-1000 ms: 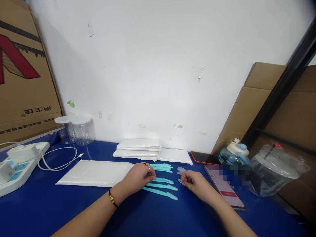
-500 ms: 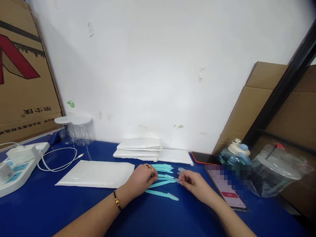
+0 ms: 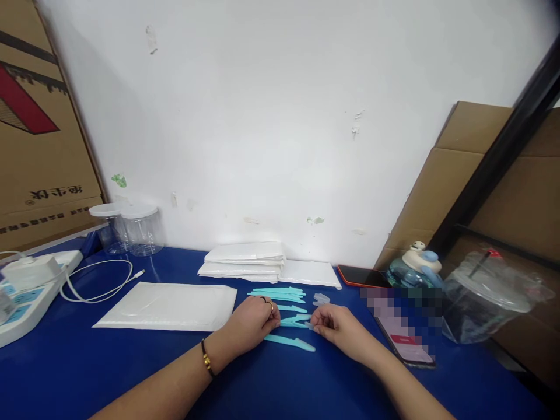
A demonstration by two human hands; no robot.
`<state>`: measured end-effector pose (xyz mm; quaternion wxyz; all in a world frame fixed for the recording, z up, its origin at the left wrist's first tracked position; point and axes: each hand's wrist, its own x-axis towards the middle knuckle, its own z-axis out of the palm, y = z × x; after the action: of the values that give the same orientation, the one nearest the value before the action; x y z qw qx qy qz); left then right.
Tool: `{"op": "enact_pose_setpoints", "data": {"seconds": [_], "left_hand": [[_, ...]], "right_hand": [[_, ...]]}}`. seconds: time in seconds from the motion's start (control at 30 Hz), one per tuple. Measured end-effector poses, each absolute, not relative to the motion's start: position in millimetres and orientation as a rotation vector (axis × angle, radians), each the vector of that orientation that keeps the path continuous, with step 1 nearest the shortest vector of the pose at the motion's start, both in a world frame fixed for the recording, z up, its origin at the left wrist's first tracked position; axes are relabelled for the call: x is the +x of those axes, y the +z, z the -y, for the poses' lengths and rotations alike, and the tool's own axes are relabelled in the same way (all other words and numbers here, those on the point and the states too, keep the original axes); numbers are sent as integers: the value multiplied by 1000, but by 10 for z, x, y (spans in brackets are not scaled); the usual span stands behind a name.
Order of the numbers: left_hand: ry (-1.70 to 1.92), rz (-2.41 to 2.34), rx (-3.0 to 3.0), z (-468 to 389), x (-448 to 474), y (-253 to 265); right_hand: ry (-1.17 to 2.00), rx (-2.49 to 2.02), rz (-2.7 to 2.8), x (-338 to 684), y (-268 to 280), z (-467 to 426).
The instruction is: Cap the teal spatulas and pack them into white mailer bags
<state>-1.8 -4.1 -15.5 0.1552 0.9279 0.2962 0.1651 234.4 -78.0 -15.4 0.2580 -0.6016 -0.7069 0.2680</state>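
Observation:
My left hand is closed in a pinch on the handle end of a turquoise eyebrow razor; a second razor crosses it there, so I cannot tell whether one or both are gripped. Close by on the right, my right hand pinches a small clear blade cap at the razor's tip. Fingers hide whether cap and razor touch. Several more turquoise razors lie bunched behind the left hand. One loose razor rests in front. More clear caps lie just behind my right hand.
A white padded envelope lies left, with a stack of envelopes by the wall. Phones, a blue-and-white figurine and a bagged cup stand right. A power strip, cable and clear jars are left.
My left hand has shifted slightly toward the front, and the angled razor has moved with it. The right hand with the cap has moved slightly left and down. The view has tilted a little.

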Motion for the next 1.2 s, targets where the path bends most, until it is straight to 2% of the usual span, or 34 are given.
{"op": "enact_pose_setpoints", "data": {"seconds": [0.13,0.5,0.73,1.1,1.2], "left_hand": [[468,-861,2657,41,-20,-148],[444,-791,2658,95,49,-180],[594,-1037,2670,-133,-67,-116],[399,-1155,2596,-148,-76,-141],[382,-1166,2538,-138,-91,-144]], "right_hand": [[680,-1632,1931,2346,-132,779],[797,-1570,1950,2275,-198,785],[326,-1830,1761,2774,116,811],[207,-1838,2074,2637,-140,696],[276,-1751,2079,2597,-144,704]]}}
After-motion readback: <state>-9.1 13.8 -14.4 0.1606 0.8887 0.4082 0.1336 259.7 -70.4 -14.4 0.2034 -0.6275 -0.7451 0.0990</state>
